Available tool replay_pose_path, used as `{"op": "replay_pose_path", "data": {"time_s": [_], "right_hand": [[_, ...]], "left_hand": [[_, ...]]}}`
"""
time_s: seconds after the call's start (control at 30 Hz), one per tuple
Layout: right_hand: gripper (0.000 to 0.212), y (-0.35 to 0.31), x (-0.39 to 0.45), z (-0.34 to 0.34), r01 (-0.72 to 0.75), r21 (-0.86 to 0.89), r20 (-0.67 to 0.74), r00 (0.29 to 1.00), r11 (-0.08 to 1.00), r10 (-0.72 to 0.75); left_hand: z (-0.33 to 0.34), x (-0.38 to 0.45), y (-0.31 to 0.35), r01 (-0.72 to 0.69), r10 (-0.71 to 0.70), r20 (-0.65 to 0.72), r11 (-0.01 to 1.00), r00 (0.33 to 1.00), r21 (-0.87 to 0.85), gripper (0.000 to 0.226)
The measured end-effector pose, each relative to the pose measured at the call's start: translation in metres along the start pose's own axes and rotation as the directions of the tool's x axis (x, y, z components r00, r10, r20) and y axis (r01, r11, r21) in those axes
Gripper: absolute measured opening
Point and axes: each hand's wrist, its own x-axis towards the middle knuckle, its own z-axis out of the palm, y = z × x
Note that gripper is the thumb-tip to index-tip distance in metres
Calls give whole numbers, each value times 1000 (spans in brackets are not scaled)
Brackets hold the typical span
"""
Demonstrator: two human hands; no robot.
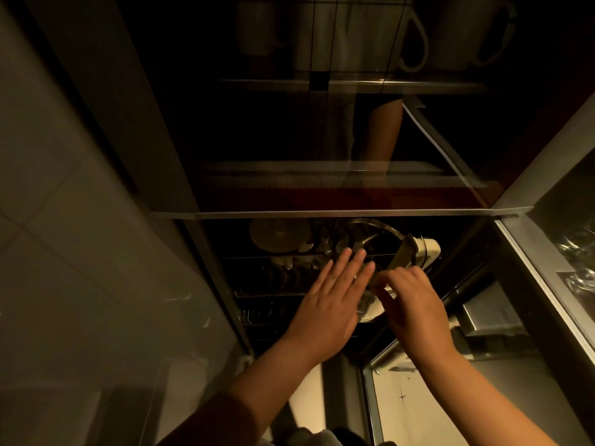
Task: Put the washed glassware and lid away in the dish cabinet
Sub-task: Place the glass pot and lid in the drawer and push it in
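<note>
The dish cabinet's lower compartment (341, 215) is open and dark. Inside it a glass lid (376, 228) with a metal rim and a cream handle (426, 249) stands tilted over the wire racks. My left hand (328, 304) lies flat against the lid's near face, fingers straight and slightly apart. To its right, my right hand (412, 304) pinches the lid's near edge between thumb and fingertips. A pale piece (375, 312) shows between the two hands; what it is I cannot tell.
A round plate (278, 235) stands at the back left of the wire rack (273, 278). Mugs (412, 37) sit on the upper shelf behind glass. The cabinet's open door (96, 252) stands on the left; glassware (576, 249) shows behind a glass panel on the right. A metal box (489, 313) sits low right.
</note>
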Motion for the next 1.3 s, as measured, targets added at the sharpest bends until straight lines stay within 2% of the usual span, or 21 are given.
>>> {"op": "replay_pose_path", "data": {"time_s": [0.13, 0.4, 0.57, 0.77, 0.87, 1.03, 1.3], "right_hand": [[25, -3, 3, -7, 24, 10, -33, 999, 1000, -23], [25, 3, 15, -2, 20, -43, -22, 1000, 999, -21], [21, 5, 18, -1, 44, -60, -30, 999, 997, -46], [32, 10, 23, 4, 27, -89, -49, 998, 996, -32], [31, 11, 29, 6, 17, -58, -69, 997, 998, -21], [29, 10, 40, 12, -15, -2, -106, 994, 1000, 14], [38, 15, 43, 14, -15, -84, -120, 993, 996, 5]], "left_hand": [[0, 3, 3, 7, -8, -33, 1000, 999, -17, 74], [5, 9, 2, 24, -24, 6, 1000, 1000, 14, 89], [8, 9, 3, 31, -32, 13, 999, 999, 28, 88], [8, 15, 3, 54, -57, 53, 997, 997, 50, 95], [6, 19, 3, 89, -93, 77, 994, 993, 61, 100], [1, 31, 3, 155, -155, 86, 988, 984, 5, 95], [4, 38, -6, 207, -202, 156, 978, 967, -22, 95]]}}
